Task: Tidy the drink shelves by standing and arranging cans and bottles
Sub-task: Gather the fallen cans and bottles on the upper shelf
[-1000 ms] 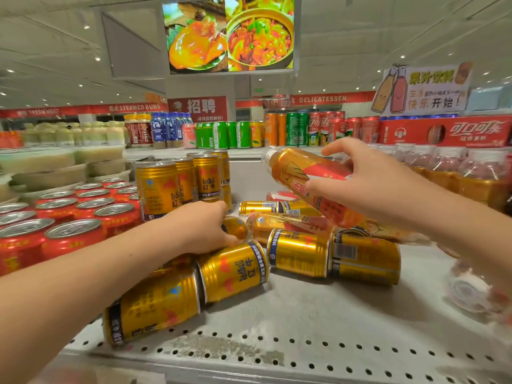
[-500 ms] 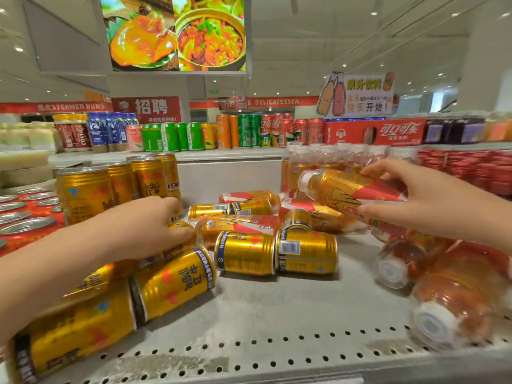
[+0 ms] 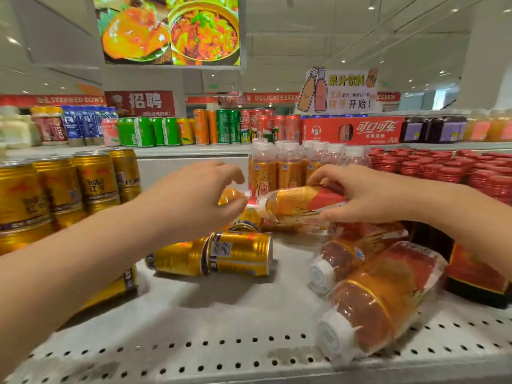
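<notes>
My right hand (image 3: 368, 195) grips an orange bottle (image 3: 299, 203) with a red-and-gold label, held on its side above the shelf with its white cap pointing left. My left hand (image 3: 194, 200) hovers beside it, fingers spread and curved over the end of another lying orange bottle (image 3: 228, 195), and I see no closed grip on that bottle. Two gold cans (image 3: 238, 253) lie end to end on the perforated shelf (image 3: 221, 328) below my hands. Standing gold cans (image 3: 91, 181) fill the left. Upright bottles of the same kind (image 3: 291, 167) stand behind.
Two shrink-wrapped bottles (image 3: 374, 300) lie at the front right, caps toward the shelf edge. A dark red box (image 3: 476, 273) sits at the far right, with red-capped drinks (image 3: 443, 167) behind it. Another gold can (image 3: 122, 284) lies under my left forearm.
My left hand let go of the lying gold can and rose toward the bottles. My right hand carried its bottle rightward and lower, and the view swung right.
</notes>
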`<control>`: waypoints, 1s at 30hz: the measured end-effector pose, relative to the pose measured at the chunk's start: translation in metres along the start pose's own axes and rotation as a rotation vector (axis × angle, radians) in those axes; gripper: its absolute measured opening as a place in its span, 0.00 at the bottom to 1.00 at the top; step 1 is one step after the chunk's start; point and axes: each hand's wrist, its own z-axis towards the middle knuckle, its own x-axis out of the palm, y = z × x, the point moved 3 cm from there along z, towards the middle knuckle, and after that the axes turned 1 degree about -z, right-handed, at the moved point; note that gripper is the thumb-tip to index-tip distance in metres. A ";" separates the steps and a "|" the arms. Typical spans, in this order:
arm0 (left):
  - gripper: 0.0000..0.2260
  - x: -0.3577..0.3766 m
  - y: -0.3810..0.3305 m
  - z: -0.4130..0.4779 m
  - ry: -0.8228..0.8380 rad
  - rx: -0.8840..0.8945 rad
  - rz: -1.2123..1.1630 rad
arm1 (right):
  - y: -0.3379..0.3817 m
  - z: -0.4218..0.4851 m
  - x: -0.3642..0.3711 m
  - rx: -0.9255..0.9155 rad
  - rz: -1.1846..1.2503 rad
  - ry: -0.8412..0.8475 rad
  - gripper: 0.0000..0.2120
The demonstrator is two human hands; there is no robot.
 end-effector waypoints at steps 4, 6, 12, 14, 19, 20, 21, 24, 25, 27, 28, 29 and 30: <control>0.24 0.032 -0.036 0.029 0.100 0.061 0.013 | -0.008 0.006 0.002 -0.015 -0.081 0.016 0.34; 0.25 0.050 -0.051 0.041 0.189 0.082 0.043 | -0.005 0.007 0.005 -0.052 -0.117 0.020 0.35; 0.31 0.079 -0.058 0.058 0.307 0.089 -0.024 | 0.004 0.016 0.006 -0.125 -0.295 0.088 0.31; 0.34 0.082 -0.057 0.061 0.315 0.085 -0.041 | 0.005 0.017 0.005 -0.127 -0.302 0.105 0.30; 0.37 0.088 -0.061 0.076 0.332 0.082 0.035 | 0.009 0.015 0.005 -0.136 -0.314 0.064 0.28; 0.35 0.088 -0.061 0.078 0.334 0.081 0.026 | 0.009 0.014 0.006 -0.137 -0.307 0.046 0.29; 0.33 0.088 -0.060 0.080 0.346 0.081 0.007 | 0.009 0.012 0.007 -0.133 -0.277 0.024 0.29; 0.27 0.088 -0.056 0.083 0.393 0.092 0.014 | 0.008 0.008 0.007 -0.088 -0.158 -0.069 0.30; 0.26 0.088 -0.054 0.084 0.408 0.088 0.027 | 0.008 0.008 0.008 -0.063 -0.149 -0.094 0.29; 0.27 0.088 -0.051 0.087 0.446 0.076 0.044 | 0.009 0.005 0.011 -0.008 -0.146 -0.117 0.30; 0.27 0.089 -0.049 0.089 0.465 0.072 0.061 | 0.010 0.004 0.015 0.013 -0.142 -0.114 0.30; 0.28 0.090 -0.047 0.090 0.483 0.069 0.085 | 0.011 0.002 0.019 0.029 -0.137 -0.101 0.32; 0.29 0.091 -0.044 0.091 0.501 0.067 0.111 | 0.013 0.001 0.024 0.045 -0.129 -0.077 0.33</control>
